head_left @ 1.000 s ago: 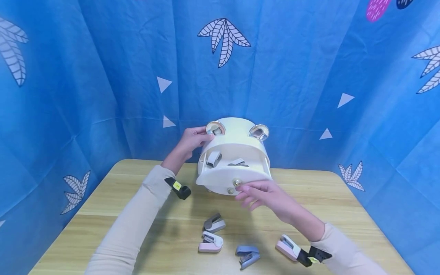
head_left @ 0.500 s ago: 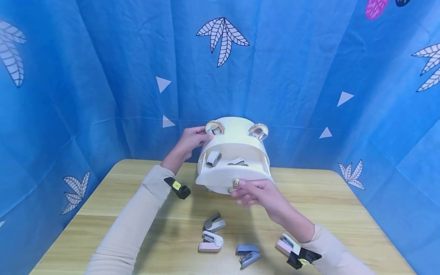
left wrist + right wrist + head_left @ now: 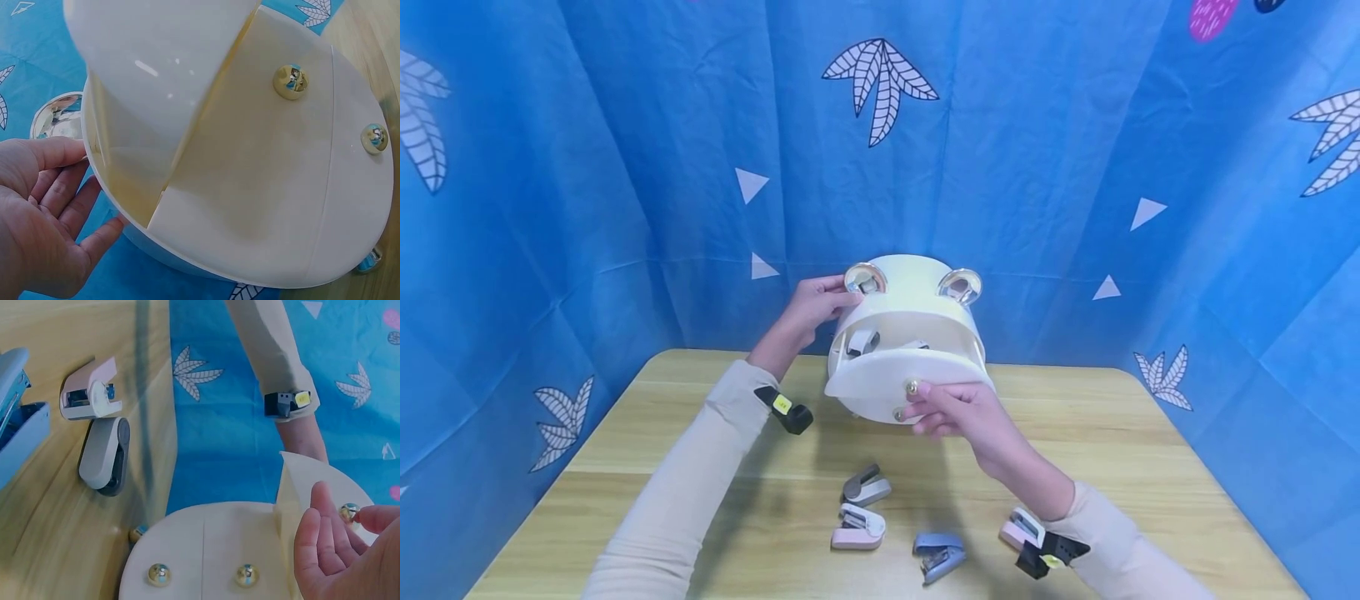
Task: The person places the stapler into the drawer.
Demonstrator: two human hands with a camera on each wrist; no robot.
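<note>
A white rounded drawer box has gold ear-like rings on top and gold knobs on its front. Its upper drawer is pulled out, its front tilted up. Inside it lie a white-and-grey stapler and another one mostly hidden by the drawer front. My right hand pinches the upper knob between thumb and index finger, other fingers spread below. At the box's left side, my left hand rests its fingertips on the outer wall, the thumb just under the left ear ring.
Several staplers lie on the wooden table in front: a grey one, a pink-and-white one, a blue one, and another pink-and-white one partly behind the right wrist's camera. A blue curtain surrounds the table.
My right hand has moved left and closed thumb and finger on the knob. The drawer front has risen, hiding more of the staplers inside. My left hand stays at the box's side.
</note>
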